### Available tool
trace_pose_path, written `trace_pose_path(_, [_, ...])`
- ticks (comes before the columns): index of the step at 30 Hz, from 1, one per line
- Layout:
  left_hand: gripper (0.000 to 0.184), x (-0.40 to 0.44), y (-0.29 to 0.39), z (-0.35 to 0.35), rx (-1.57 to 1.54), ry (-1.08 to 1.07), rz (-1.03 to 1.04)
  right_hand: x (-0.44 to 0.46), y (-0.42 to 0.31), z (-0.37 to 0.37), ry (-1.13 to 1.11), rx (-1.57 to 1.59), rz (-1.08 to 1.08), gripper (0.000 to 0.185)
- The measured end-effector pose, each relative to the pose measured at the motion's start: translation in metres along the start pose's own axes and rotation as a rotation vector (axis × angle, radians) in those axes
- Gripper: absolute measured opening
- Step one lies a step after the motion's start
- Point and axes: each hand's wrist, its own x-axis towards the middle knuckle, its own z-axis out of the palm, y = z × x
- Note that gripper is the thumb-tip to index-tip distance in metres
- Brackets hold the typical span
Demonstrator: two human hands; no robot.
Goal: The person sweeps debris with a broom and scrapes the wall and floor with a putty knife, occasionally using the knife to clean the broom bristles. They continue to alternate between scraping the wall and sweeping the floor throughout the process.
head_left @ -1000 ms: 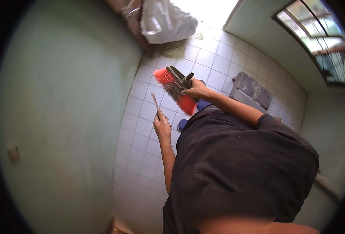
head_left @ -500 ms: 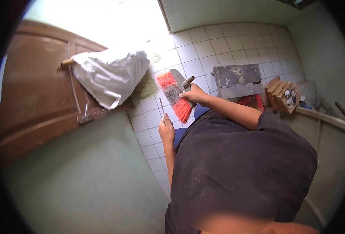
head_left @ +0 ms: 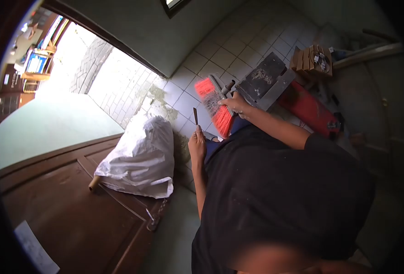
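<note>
My right hand [head_left: 237, 104] is closed round a broom head [head_left: 214, 106] at its handle socket. The broom head has orange-red bristles with a grey, dusty, tangled middle, and its bristles face left. In my left hand [head_left: 197, 142] is a thin, flat-bladed tool [head_left: 195, 116], pointing away from me. Its handle is mostly hidden in my fingers, and I cannot tell its exact kind. The blade stands apart from the bristles, to their left. White residue shows on my right hand.
A white sack [head_left: 140, 157] hangs against the brown door [head_left: 74, 214] on my left. Beyond the broom head are a dark, worn box-like piece [head_left: 263, 80], a red object [head_left: 307, 107] and cardboard [head_left: 307, 61] with cables. Pale tiles [head_left: 183, 98] cover the floor; bright paving lies outside the doorway.
My view has turned left, bringing more of the doorway and outside paving into sight. Both hands keep their hold, with the broom head and blade tool at about the same distance from each other.
</note>
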Motion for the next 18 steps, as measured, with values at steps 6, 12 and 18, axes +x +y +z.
trace_pose_path(6, [0.058, 0.143, 0.06, -0.076, -0.018, -0.32, 0.073, 0.022, -0.101, 0.038, 0.184, 0.212, 0.156, 0.035])
trace_pose_path(12, [0.053, 0.217, 0.076, -0.096, 0.068, -0.463, 0.253, 0.043, -0.099, 0.064, 0.377, 0.431, 0.099, 0.028])
trace_pose_path(18, [0.047, 0.261, 0.085, -0.112, 0.044, -0.53, 0.351, 0.073, -0.077, 0.091, 0.58, 0.503, 0.044, 0.029])
